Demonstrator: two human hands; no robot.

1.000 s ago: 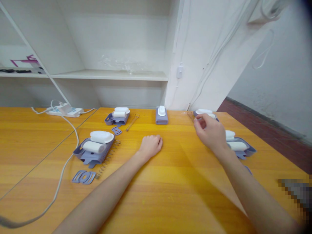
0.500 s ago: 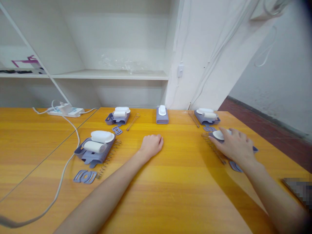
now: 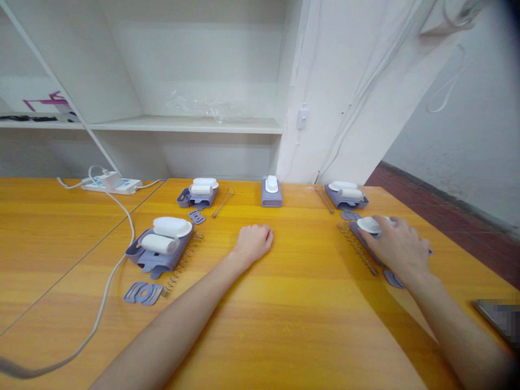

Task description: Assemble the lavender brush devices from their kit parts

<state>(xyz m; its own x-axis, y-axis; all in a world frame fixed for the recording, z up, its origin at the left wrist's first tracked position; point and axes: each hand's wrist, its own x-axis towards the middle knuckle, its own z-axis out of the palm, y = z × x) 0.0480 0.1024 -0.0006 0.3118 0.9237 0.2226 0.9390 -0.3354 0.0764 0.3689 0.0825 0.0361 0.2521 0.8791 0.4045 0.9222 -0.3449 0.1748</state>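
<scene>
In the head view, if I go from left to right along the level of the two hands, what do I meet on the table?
Purple holder → left coil spring → left hand → right coil spring → right hand.

Your right grip partly covers a lavender plastic box.
Your left grip lies curled on the yellow-orange wooden tabletop.
</scene>
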